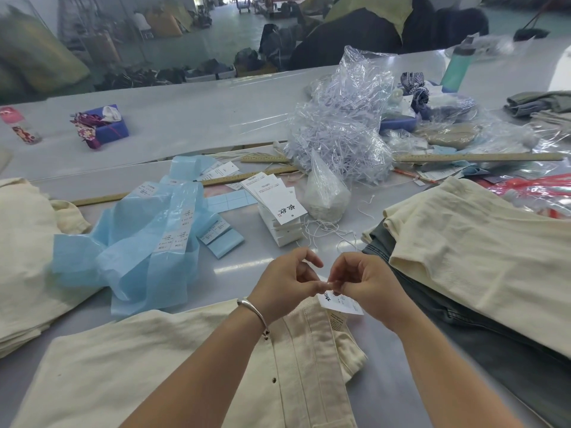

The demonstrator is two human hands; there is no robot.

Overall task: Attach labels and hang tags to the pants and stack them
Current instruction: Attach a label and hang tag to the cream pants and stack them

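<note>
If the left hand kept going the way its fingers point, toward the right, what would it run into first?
Almost at once, the right hand: the left hand has its fingertips meeting it above the hang tag at the cream pants. How far apart they sit in depth is unclear.

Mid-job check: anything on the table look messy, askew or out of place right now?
Yes. The hang tag stack is fanned and leaning, loose white strings trail across the table beside it, and blue label backing strips lie crumpled in a heap. Both hands pinch together over the hang tag.
</note>
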